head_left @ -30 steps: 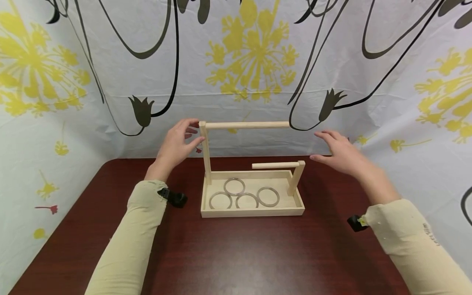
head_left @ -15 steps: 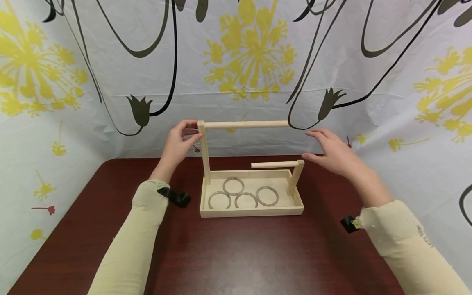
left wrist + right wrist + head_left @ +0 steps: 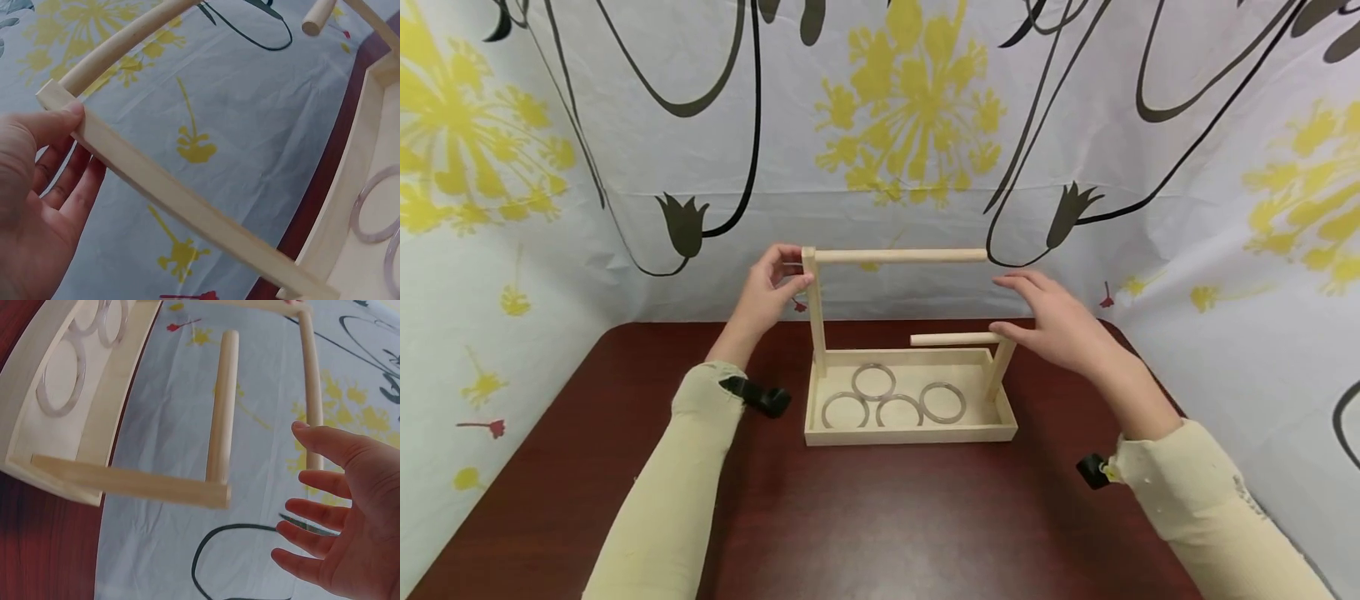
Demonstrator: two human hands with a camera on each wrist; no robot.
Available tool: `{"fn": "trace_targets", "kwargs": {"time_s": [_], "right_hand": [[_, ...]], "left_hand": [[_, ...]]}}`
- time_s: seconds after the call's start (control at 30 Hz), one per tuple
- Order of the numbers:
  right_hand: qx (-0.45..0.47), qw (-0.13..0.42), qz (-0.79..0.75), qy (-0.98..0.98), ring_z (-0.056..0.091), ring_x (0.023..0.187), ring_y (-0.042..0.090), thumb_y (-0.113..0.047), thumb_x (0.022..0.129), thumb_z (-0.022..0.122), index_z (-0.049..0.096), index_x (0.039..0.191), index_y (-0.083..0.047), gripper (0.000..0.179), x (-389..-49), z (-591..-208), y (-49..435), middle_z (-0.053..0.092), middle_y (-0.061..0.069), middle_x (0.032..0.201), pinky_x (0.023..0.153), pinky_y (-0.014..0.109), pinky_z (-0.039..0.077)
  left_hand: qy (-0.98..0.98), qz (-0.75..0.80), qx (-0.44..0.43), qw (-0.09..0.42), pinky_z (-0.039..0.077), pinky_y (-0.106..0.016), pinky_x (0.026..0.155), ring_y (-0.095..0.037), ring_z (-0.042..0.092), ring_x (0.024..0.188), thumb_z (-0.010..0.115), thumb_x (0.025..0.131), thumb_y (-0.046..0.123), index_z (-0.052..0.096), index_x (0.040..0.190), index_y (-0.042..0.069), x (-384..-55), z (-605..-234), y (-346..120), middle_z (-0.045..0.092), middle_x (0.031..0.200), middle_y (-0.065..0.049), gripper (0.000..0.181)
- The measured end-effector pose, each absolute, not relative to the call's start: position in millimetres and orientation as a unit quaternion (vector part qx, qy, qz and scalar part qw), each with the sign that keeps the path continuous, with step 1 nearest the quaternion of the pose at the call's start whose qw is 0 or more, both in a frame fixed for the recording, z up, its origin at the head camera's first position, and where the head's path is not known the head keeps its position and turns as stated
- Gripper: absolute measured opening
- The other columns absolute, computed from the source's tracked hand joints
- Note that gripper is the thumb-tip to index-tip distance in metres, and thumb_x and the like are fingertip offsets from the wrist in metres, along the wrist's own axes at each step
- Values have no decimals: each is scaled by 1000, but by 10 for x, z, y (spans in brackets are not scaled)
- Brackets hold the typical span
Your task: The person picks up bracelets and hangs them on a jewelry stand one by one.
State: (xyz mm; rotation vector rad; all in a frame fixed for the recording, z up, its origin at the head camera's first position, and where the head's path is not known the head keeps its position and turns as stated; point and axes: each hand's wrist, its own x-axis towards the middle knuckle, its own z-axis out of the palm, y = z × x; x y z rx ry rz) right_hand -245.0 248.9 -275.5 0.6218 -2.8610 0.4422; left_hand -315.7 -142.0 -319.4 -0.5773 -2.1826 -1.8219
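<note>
Pinched at its tall post [image 3: 817, 321] by the left hand [image 3: 763, 293] is the wooden rack [image 3: 910, 436]; the empty, spread right hand [image 3: 1054, 322] has been brought closer, so both ends can likely be reached; four rings [image 3: 943, 384] are seen inside.

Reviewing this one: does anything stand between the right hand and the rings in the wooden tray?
Yes: the short post at the right end of the tray, with its peg, stands between the right hand and the rings. The right wrist view shows the hand apart from both.
</note>
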Motion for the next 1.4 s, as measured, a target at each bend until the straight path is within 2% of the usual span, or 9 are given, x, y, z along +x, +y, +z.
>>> {"fn": "trace_targets", "kwargs": {"time_s": [0.13,0.23,0.4,0.5,0.73,0.87,1.17,1.4], "right_hand": [[222,101,169,-955,40,141,36,-32,93,71,46,146,-8,63,-2388,-2797,2392,44,13,151,111,57,36],[232,117,192,-946,44,137,35,-31,93,72,48,145,-9,61,-2341,-2835,2322,46,12,149,108,56,39],[256,137,250,-923,47,135,32,-30,93,71,49,144,-11,59,-2354,-2892,2149,48,12,148,98,52,48],[273,132,283,-910,45,138,29,-32,94,71,49,145,-13,59,-2336,-2943,2003,49,10,148,97,49,51],[300,113,328,-889,47,138,24,-32,93,72,51,144,-17,57,-2348,-2969,1694,52,5,146,106,48,46],[314,101,351,-876,50,135,24,-30,94,71,52,143,-16,55,-2347,-2996,1535,54,5,144,108,46,45],[338,69,398,-850,52,132,26,-23,94,71,56,138,-9,49,-2422,-3151,1279,57,11,139,109,46,45],[339,52,420,-840,53,131,26,-17,93,72,58,136,-9,46,-2405,-3311,1187,59,10,138,111,47,44]], "left_hand": [[-749,-614,-217,123,46,-26,97,-7,55,105,59,95,-7,45,126,-12,-3156,-3229,-1465,56,126,-23,34],[-748,-611,-228,126,46,-27,97,-9,55,107,59,96,-5,45,126,-11,-3165,-3254,-1469,55,128,-26,34],[-739,-616,-238,132,48,-20,88,-22,56,112,58,97,-4,44,129,-10,-3209,-3279,-1470,54,129,-27,34],[-744,-612,-235,130,48,-20,84,-29,55,114,57,97,-3,44,129,-10,-3185,-3298,-1467,55,127,-28,35],[-751,-603,-238,123,46,-25,92,-33,54,117,56,99,0,42,132,-9,-3213,-3271,-1425,52,131,-27,36],[-747,-610,-233,124,46,-26,91,-36,53,117,55,99,-2,41,132,-9,-3215,-3229,-1427,51,132,-27,36],[-747,-616,-224,115,45,-30,95,-31,53,117,55,100,-1,39,133,-10,-3257,-3193,-1448,49,135,-26,39],[-757,-606,-227,92,44,-40,99,-36,51,121,52,102,2,37,135,-7,-3210,-3187,-1450,48,137,-26,38]]}}
